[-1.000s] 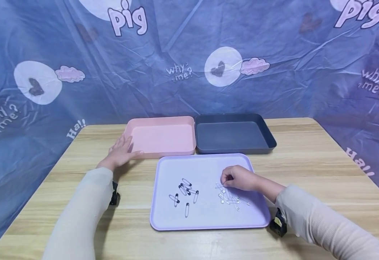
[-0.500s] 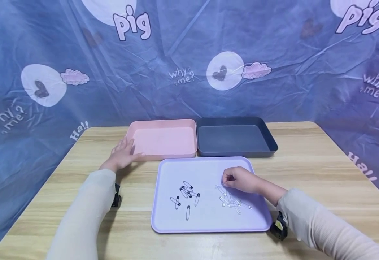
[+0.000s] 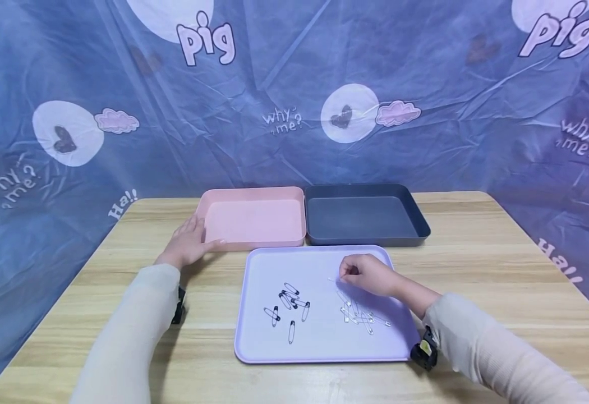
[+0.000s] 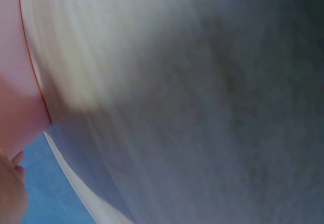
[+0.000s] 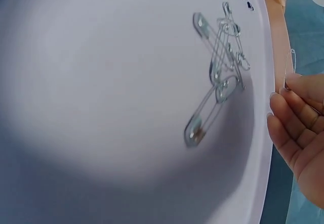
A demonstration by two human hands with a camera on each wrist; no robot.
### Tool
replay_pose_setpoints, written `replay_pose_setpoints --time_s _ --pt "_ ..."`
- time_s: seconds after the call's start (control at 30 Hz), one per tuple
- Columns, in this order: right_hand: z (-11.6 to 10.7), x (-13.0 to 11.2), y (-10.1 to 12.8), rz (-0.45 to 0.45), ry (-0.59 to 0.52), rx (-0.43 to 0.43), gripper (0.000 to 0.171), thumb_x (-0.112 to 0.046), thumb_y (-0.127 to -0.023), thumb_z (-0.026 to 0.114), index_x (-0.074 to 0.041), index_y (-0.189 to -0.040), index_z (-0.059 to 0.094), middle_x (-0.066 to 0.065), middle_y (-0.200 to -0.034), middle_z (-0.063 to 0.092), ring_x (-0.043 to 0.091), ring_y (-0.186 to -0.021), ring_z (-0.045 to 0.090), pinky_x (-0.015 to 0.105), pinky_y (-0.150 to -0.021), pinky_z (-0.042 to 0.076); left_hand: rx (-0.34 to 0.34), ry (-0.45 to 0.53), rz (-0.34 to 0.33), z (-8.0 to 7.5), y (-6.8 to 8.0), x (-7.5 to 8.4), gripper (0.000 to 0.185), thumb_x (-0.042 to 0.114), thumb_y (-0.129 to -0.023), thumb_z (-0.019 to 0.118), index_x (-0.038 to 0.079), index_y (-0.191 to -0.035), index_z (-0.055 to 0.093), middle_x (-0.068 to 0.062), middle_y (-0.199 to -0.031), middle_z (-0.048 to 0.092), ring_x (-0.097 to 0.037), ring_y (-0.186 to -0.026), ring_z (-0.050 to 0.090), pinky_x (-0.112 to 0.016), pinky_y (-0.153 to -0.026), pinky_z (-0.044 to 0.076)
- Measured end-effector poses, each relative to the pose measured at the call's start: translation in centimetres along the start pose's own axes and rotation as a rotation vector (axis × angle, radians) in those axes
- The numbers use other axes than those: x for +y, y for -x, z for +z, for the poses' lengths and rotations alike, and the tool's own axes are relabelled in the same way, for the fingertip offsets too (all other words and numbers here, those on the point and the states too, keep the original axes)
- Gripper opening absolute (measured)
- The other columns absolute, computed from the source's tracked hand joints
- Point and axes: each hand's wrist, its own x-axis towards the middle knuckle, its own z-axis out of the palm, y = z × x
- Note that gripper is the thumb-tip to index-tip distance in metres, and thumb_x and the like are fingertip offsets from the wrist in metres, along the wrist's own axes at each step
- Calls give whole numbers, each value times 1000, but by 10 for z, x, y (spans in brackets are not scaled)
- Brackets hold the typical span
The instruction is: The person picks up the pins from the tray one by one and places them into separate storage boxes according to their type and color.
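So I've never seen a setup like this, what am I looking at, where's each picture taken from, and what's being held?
There's no robot here, just a person working with bare hands. The wide picture comes from a camera worn on the head; the other two come from wrist cameras, so they look close and tilted.

On the wooden table, a pink tray and a dark tray sit side by side, with a lilac tray in front. It bears two groups of safety pins: black-ended pins and silver pins.

The left hand rests at the pink tray's near left corner. The right hand pinches a single pin, clearest in the right wrist picture. The left wrist picture is mostly blur.
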Motion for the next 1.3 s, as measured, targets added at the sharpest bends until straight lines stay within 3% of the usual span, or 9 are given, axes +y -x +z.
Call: replay_pose_setpoints --time_s 0.33,0.5,0.73,1.3 --pt "1 -5 -12 38 -45 65 7 0 -77 59 -6 -74 58 -5 -69 54 8 -64 49 22 -59 45 -20 15 -12 1 1 -1 98 63 -79 37 -12 -132 2 -29 -137 -4 -41 -125 -2 -50 -101 1" --pt "-1 -7 -21 71 -96 127 5 -2 -78 60 -5 -75 58 -3 -69 55 10 -64 49 22 -57 44 5 36 -8 -1 2 1 98 61 -79 42 -14 -132 5 -29 -138 0 -41 -126 0 -49 -101 3" --pt "-5 -11 -34 105 -163 160 8 -5 -80 60 3 -80 59 1 -71 56 12 -64 51 22 -56 45 3 38 -9 -3 0 0 100 61 -78 42 -14 -132 3 -30 -138 0 -41 -125 1 -48 -102 3" --pt "0 -15 -61 162 -218 255 5 -3 -78 60 -2 -81 64 3 -72 61 12 -65 54 24 -59 46 -52 74 -44 -4 -4 1 104 62 -76 44 -13 -132 -1 -28 -138 -4 -40 -126 -4 -49 -101 5"
